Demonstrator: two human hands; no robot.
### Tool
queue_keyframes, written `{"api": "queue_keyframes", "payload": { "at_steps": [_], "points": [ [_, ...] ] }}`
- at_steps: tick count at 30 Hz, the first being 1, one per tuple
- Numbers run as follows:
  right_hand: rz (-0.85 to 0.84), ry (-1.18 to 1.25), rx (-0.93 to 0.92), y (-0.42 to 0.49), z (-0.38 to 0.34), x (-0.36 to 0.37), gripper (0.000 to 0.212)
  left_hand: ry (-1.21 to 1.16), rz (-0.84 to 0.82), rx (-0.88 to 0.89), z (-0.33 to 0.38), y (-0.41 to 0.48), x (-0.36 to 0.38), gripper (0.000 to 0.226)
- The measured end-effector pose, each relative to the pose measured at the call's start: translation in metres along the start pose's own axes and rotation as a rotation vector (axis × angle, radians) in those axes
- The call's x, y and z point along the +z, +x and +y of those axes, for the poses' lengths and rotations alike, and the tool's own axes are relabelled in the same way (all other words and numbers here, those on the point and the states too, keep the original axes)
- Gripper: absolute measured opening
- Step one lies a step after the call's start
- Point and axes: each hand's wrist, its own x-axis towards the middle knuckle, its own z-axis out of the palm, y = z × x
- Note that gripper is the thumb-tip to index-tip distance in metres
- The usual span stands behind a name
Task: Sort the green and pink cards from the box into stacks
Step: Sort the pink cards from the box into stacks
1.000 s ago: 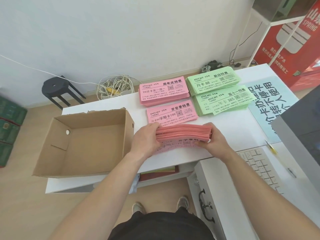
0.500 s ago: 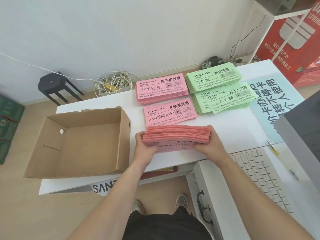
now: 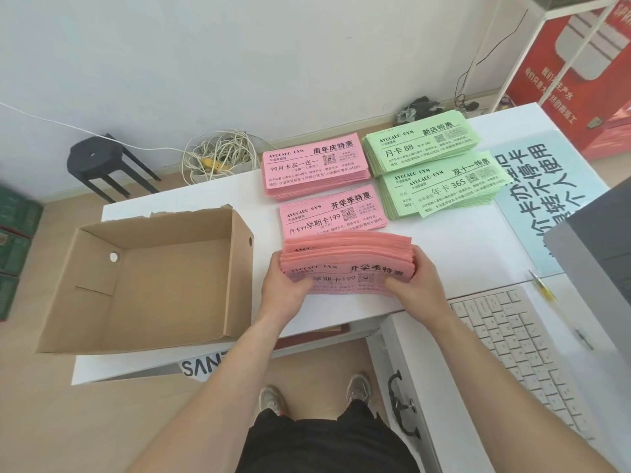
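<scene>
On the white table (image 3: 461, 254), just right of the open cardboard box (image 3: 240, 274), we hold a thick bundle of pink cards (image 3: 345, 264) by its two short ends. The left hand (image 3: 286, 288) is wrapped round the end nearer the box, with the thumb lying on the printed face. The right hand (image 3: 420, 285) is wrapped round the end farther from the box, with the thumb also on the face and the fingers curled behind. The bundle is tilted with its face towards us and its upper edges fanned. The top card reads "AVOCADO·GYM", "开学季特惠" and "学期卡199". We cannot tell whether its lower edge rests on the table. Right of the box's far right corner lies pink stack A (image 3: 333, 213), which carries the same "开学季特惠" heading plus "月卡99学期卡199". Past that corner, towards the wall, is pink stack B (image 3: 314, 169), reading "周年庆特惠" and "99月卡买一送一". Farther right from the box are green stack C (image 3: 420, 141), reading "新店特惠" and "月卡 88", and in front of it the loosely squared green stack D (image 3: 444, 189), reading "双十一特惠" and "年卡 365". Farthest right from the box are a pale blue sheet (image 3: 546, 186) with large characters, only partly legible, and a white keyboard (image 3: 519, 343). Below the box's near edge, a label (image 3: 201, 367) shows "SAN", with the rest of the word hidden.
</scene>
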Motion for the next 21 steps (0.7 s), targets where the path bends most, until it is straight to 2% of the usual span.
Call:
{"api": "queue_keyframes", "payload": {
  "at_steps": [4,7,10,13,15,18,21],
  "points": [
    [0.058,-0.019,0.054,0.018,-0.027,-0.003,0.042,0.094,-0.033,0.001,0.022,0.009,-0.013,0.04],
    [0.083,-0.072,0.098,0.051,-0.054,0.001,0.026,0.035,-0.018,-0.056,0.042,0.027,-0.019,0.029],
    [0.063,-0.154,0.156,0.089,-0.077,0.012,0.016,0.007,-0.011,-0.142,0.056,0.05,-0.02,0.027],
    [0.053,-0.226,0.224,0.117,-0.089,0.024,0.021,0.006,-0.009,-0.2,0.064,0.065,-0.02,0.041],
    [0.042,-0.267,0.238,0.129,-0.093,0.03,0.024,0.022,0.014,-0.207,0.065,0.075,-0.02,0.043],
    [0.037,-0.321,0.253,0.141,-0.095,0.037,0.023,0.046,0.014,-0.211,0.065,0.084,-0.02,0.02],
    [0.067,-0.356,0.264,0.145,-0.094,0.042,0.021,0.082,0.048,-0.175,0.06,0.089,-0.019,0.01]
  ]
}}
